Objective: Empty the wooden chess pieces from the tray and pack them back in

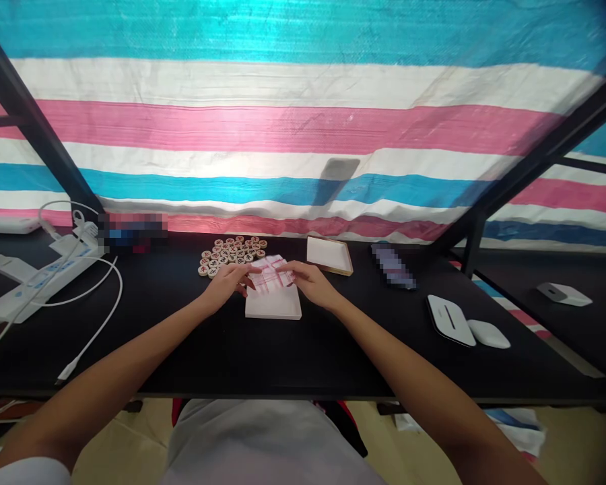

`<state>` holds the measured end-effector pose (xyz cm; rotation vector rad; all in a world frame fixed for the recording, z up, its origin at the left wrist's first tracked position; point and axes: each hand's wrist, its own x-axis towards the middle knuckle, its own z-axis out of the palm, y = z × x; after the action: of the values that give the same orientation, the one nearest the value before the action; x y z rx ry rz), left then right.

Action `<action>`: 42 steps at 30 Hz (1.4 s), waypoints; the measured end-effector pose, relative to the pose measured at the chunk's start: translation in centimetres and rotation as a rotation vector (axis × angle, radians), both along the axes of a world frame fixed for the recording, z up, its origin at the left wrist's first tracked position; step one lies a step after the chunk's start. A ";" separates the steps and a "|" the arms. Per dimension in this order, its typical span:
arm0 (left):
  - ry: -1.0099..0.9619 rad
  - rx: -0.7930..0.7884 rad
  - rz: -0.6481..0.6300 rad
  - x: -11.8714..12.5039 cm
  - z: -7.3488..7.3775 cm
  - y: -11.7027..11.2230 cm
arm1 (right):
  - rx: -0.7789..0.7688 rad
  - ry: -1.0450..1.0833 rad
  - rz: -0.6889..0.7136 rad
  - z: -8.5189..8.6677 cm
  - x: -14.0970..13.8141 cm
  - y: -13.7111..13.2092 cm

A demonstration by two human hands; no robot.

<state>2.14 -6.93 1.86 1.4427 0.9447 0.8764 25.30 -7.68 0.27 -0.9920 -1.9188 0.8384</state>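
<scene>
While left hand (227, 283) and right hand (314, 283) pinch pink-lined sheet (270, 273) over white box (273, 307), round pieces (232, 253) crowd behind, lid (329, 254) rightward.

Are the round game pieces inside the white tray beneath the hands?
No, the round game pieces lie on the black tabletop, beyond the white tray.

No word, brand or number can be read with certainty. Round discs (233, 258) near back edge of desk (333, 364): single characters borne on upper faces, some in red, some in black, too small to be made out. White power strip (17, 296) near left end of desk: blue markings seen, any lettering unreadable. Flat white device (449, 322) near right edge: tiny mark seen, illegible. Phone (392, 265) toward back right corner: screen hidden by pixelation.
</scene>
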 end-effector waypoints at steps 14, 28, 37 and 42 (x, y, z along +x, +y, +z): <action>0.078 0.153 0.031 0.0 -0.9 0.3 | -0.027 -0.045 0.035 0.5 0.2 -0.2; 0.169 0.329 0.096 0.0 -0.7 0.3 | -0.071 0.007 -0.072 -0.4 -0.3 -0.1; 0.276 0.405 -0.007 0.1 -0.8 -0.2 | 0.170 -0.233 -0.097 0.0 -1.5 -0.9; 0.303 0.408 -0.023 0.2 -0.7 -0.5 | 0.269 -0.216 -0.100 -0.2 -1.4 -0.6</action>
<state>2.38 -7.41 1.13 1.9737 1.0061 0.8820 23.94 -8.30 0.08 -1.0351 -2.0787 0.4150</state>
